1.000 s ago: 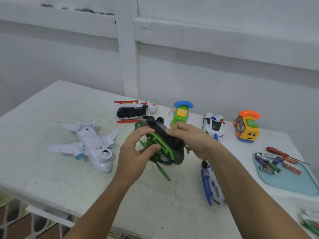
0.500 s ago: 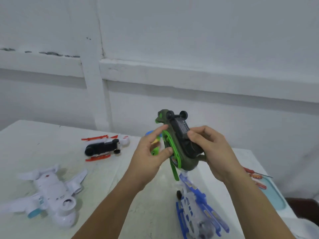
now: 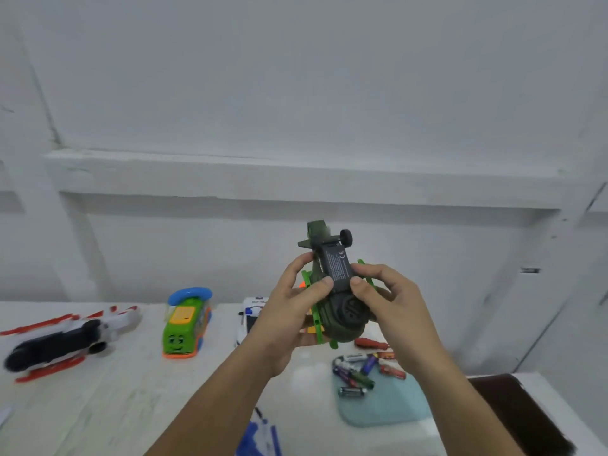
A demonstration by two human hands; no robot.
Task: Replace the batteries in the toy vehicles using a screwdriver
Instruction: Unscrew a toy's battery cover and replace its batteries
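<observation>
Green toy helicopter [image 3: 337, 263]: held up off the table [image 3: 115, 406], mid-frame, belly toward the camera, tail and a black wheel pointing up, nose down. Black underside panel with printed text is facing us.

Left hand [image 3: 289, 320]: fingers wrapped round the left side of the body, thumb on the panel's left edge. Right hand [image 3: 394, 311]: grasping the right side, thumb on the panel's lower end, other fingers behind the body. Both clamped on the toy.

On the table, biggest first:
- black-and-white helicopter [image 3: 59, 343] with red skids, far left, blurred
- green bus toy [image 3: 186, 324] with blue handset on top, left of centre
- teal tray [image 3: 388, 413], right, near side
- white police car [image 3: 250, 319], mostly hidden behind the left hand
- blue toy [image 3: 260, 439], near edge, cropped
- loose batteries [image 3: 355, 373] on the tray's far end
- red screwdriver [image 3: 368, 342], just beyond the batteries
</observation>
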